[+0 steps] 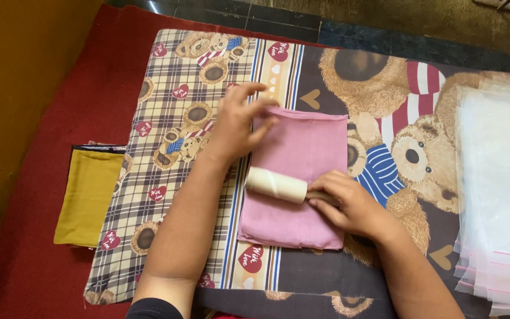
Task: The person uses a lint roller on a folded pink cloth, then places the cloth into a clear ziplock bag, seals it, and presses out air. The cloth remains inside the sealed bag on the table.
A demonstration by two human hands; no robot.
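Observation:
A folded pink cloth (302,153) lies flat on a teddy-bear patterned sheet (172,177). My left hand (237,124) presses its fingers on the cloth's upper left corner. My right hand (343,204) grips the handle of a lint roller (275,184), whose cream-coloured roll rests across the lower left part of the cloth.
A stack of clear plastic bags (497,195) with pink strips sits at the right. A folded mustard-yellow cloth (87,198) on top of other folded fabrics lies at the left on a red mat (30,260). Dark tiled floor (278,18) runs along the far edge.

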